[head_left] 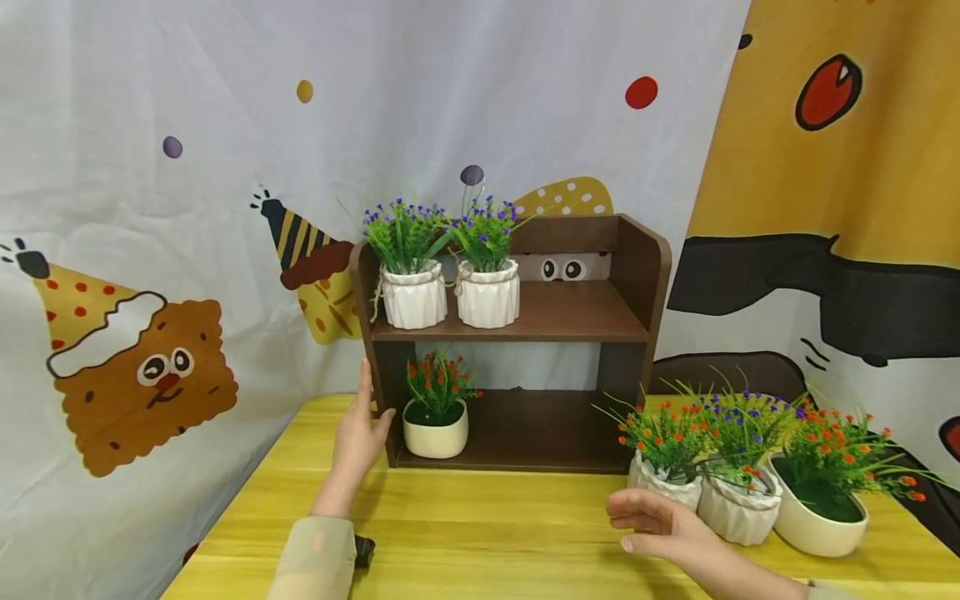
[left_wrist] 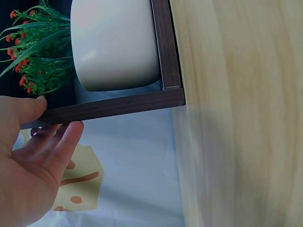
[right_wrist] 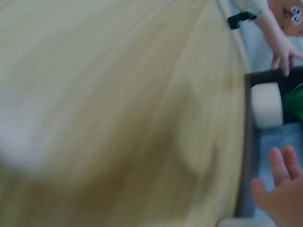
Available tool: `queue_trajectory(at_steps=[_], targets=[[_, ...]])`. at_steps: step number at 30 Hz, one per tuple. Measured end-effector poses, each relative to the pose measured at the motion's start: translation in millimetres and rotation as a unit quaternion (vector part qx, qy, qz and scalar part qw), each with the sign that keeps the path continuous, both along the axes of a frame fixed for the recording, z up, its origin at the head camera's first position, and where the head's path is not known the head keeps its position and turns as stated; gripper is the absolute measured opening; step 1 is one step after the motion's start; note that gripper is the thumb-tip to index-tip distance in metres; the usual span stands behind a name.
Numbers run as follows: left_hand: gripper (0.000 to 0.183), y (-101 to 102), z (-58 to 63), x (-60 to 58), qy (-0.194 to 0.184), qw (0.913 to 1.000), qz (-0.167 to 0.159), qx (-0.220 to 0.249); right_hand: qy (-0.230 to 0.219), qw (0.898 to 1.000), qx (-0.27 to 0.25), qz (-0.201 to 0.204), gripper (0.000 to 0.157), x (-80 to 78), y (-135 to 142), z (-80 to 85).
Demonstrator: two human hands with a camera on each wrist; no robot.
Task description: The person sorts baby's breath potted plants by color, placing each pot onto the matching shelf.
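My left hand (head_left: 358,437) holds the left side panel of a brown two-tier shelf (head_left: 510,335), thumb on the inner side and fingers along the outer side. In the left wrist view the panel's edge lies between thumb and fingers of that hand (left_wrist: 38,161). Close by on the lower tier stands a cream pot with red flowers (head_left: 437,437). Two white ribbed pots with purple flowers, one at the left (head_left: 414,298) and one beside it (head_left: 489,296), stand on the upper tier. My right hand (head_left: 663,533) is empty, its fingers loosely bent, in front of the pots at the right.
On the table (head_left: 480,533), right of the shelf, stand a white pot with red flowers (head_left: 667,483), a white pot with purple flowers (head_left: 742,504) and a cream oval pot with red flowers (head_left: 821,521). A printed cloth (head_left: 225,208) hangs behind.
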State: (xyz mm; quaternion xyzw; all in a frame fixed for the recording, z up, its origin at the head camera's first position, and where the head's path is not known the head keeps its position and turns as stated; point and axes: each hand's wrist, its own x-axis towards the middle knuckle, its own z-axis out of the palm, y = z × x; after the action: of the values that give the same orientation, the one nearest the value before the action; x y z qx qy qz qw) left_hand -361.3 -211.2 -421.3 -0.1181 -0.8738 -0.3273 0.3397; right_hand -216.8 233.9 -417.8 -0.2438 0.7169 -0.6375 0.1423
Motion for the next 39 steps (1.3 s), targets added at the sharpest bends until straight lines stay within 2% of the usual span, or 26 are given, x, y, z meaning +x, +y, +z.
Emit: queue_trajectory(at_steps=[3, 6, 11, 14, 17, 20, 28, 33, 39], targets=[[0.100, -0.2, 0.2, 0.4, -0.001, 1.0000, -0.001, 0.001, -0.021, 0.998, 0.016, -0.060, 0.043, 2.4, 12.7, -7.1], [0.097, -0.3, 0.2, 0.6, -0.002, 1.0000, 0.000, 0.002, -0.027, 0.988, 0.053, -0.141, 0.047, 6.0, 20.6, -10.2], [0.096, 0.1, 1.1, 0.1, -0.001, 1.0000, -0.001, 0.004, -0.022, 0.954, 0.115, -0.276, 0.053, 10.2, 28.2, -8.6], [0.098, 0.1, 0.8, -1.2, 0.007, 1.0000, -0.001, 0.003, -0.028, 0.935, 0.148, -0.321, 0.061, 10.9, 34.2, -4.6], [0.101, -0.4, -0.1, -2.5, 0.022, 0.9997, -0.001, 0.001, -0.043, 0.926, 0.177, -0.330, 0.072, 10.4, 41.2, -0.3], [0.103, -0.7, -1.5, -3.2, 0.034, 0.9994, -0.004, 0.000, -0.063, 0.923, 0.201, -0.322, 0.082, 9.6, 47.7, 1.9], [0.100, -1.5, -2.9, -3.3, 0.033, 0.9994, -0.007, -0.002, -0.064, 0.926, 0.237, -0.288, 0.096, 5.9, 52.0, -1.6], [0.100, -1.9, -3.2, -3.1, 0.042, 0.9991, -0.004, -0.007, -0.050, 0.926, 0.243, -0.285, 0.099, 3.6, 48.0, -4.4], [0.101, -1.9, -2.7, -2.2, 0.033, 0.9994, -0.003, -0.009, -0.054, 0.927, 0.232, -0.289, 0.102, -4.6, 44.8, -6.2]])
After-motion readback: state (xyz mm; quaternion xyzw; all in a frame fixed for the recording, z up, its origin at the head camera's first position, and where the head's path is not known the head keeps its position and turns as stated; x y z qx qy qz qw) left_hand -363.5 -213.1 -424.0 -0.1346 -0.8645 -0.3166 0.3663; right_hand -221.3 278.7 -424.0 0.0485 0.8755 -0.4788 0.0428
